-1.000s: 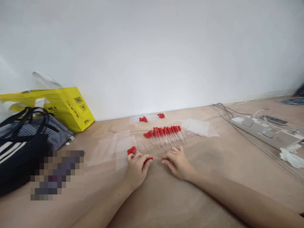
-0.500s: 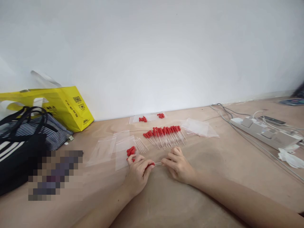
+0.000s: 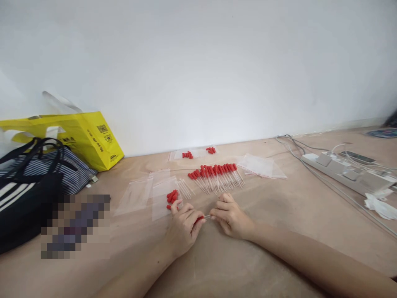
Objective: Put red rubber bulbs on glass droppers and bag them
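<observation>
My left hand [image 3: 185, 227] is closed, pinching a red rubber dropper bulb [image 3: 200, 218] between thumb and fingers. Facing it, my right hand [image 3: 232, 217] pinches a thin clear glass tube [image 3: 207, 216], whose end meets the bulb; how deep it sits inside is hidden. Beyond both hands, a row of droppers [image 3: 214, 176] with red bulbs and clear tubes lies side by side. Several loose tubes [image 3: 186, 188] rest left of that row. Loose red bulbs [image 3: 172, 195] lie on a clear zip bag [image 3: 159, 209] just past my left hand.
Clear bags [image 3: 263, 166] lie right of the row. Near the wall, another bag [image 3: 198, 153] has red bulbs and tubes. A yellow bag [image 3: 102, 142] and a dark bag [image 3: 27, 219] stand left. A power strip [image 3: 344, 171] with cables, a phone [image 3: 358, 157] and crumpled tissue [image 3: 380, 206] are right.
My hands have come slightly closer together, and less of the glass tube shows between them. The view has shifted a little.
</observation>
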